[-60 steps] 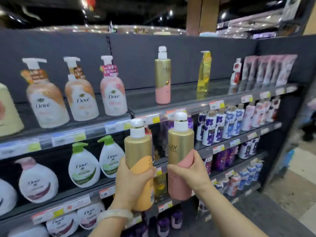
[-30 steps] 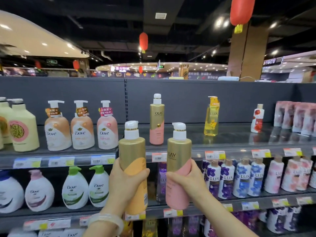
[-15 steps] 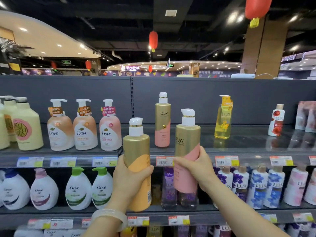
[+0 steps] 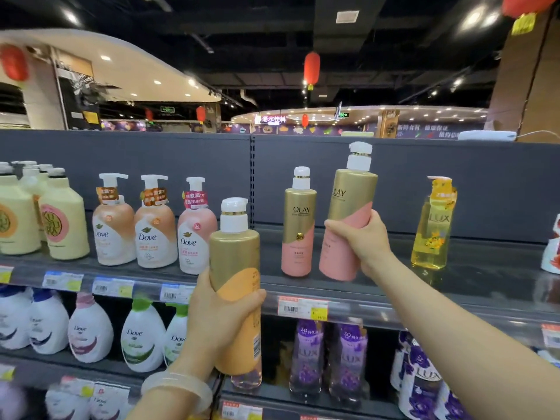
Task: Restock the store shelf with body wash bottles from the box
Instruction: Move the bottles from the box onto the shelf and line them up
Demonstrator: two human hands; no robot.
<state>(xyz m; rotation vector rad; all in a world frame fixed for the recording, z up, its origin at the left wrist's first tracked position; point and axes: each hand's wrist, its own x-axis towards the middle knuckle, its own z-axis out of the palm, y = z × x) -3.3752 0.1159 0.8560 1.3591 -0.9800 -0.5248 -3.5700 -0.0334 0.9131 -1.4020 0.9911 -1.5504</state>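
Raised since before: our right hand (image 4: 362,237) lifts the pink Olay bottle (image 4: 348,216) over the top shelf (image 4: 485,283).
Our left hand (image 4: 221,319) fingers grip the orange Olay bottle (image 4: 238,286).

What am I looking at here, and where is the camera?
The single picture comes from a camera worn on a person's head, looking forward at their own two bare hands; no machine is involved. The right hand holds a gold-and-pink Olay pump bottle, tilted, over the grey top shelf, beside a matching gold-and-pink bottle standing there. The left hand holds a gold-and-orange pump bottle lower, in front of the shelf edge. Also on that shelf: three white-and-pink Dove pump bottles, cream bottles and a clear yellow Lux bottle.
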